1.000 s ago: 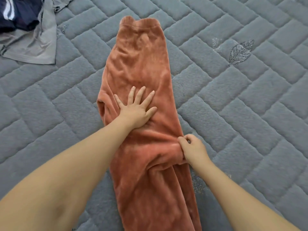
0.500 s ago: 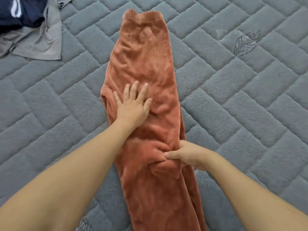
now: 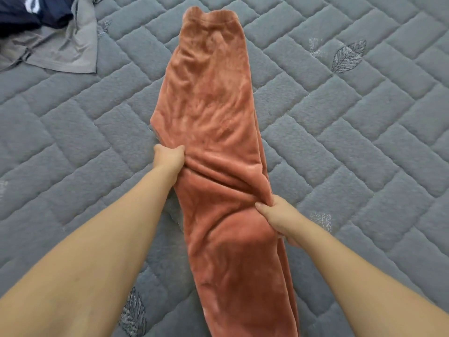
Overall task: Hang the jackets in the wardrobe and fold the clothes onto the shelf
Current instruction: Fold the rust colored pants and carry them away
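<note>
You're folding the trousers [image 3: 213, 122]: left hand [image 3: 170, 158] and right hand [image 3: 279, 215] each pinch an edge; next, fold them across.

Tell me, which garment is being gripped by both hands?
The rust-orange fleece trousers mid-bed; the grey garment and navy one lie untouched far left.

I am gripping the orange trousers [image 3: 213, 132] at both edges: my left hand [image 3: 168, 158] is bunching the left side, my right hand [image 3: 279, 215] pinching the right, nearer. They are lying lengthwise on the grey quilt [image 3: 340, 142]; grey and navy clothes [image 3: 60, 42] are lying far left.
</note>
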